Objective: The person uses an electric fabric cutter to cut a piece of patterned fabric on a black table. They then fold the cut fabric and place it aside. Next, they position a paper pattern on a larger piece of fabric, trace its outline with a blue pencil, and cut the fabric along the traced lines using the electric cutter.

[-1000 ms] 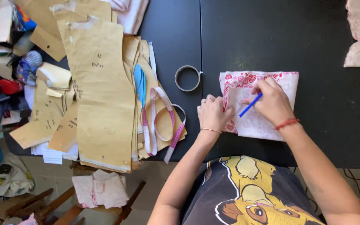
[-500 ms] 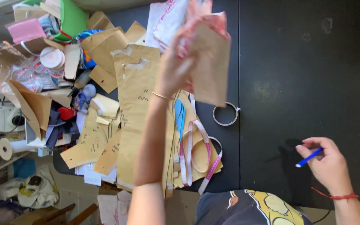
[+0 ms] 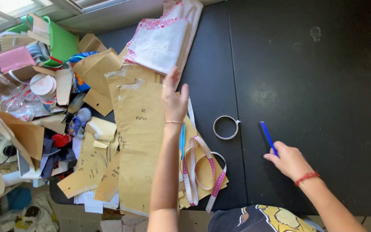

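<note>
Here the right hand (image 3: 289, 161) holds a blue pen (image 3: 268, 137), tip pointing up-left

The paper patterns (image 3: 140, 141) lie in a pile on the left part of the bench (image 3: 323, 77). The cloth (image 3: 162, 41) lies on the pile's upper end. The tape measure (image 3: 200, 174) lies on its lower right. The ring (image 3: 226, 127) sits just right of the pile. The pen (image 3: 268, 136) is right of the ring.
</note>
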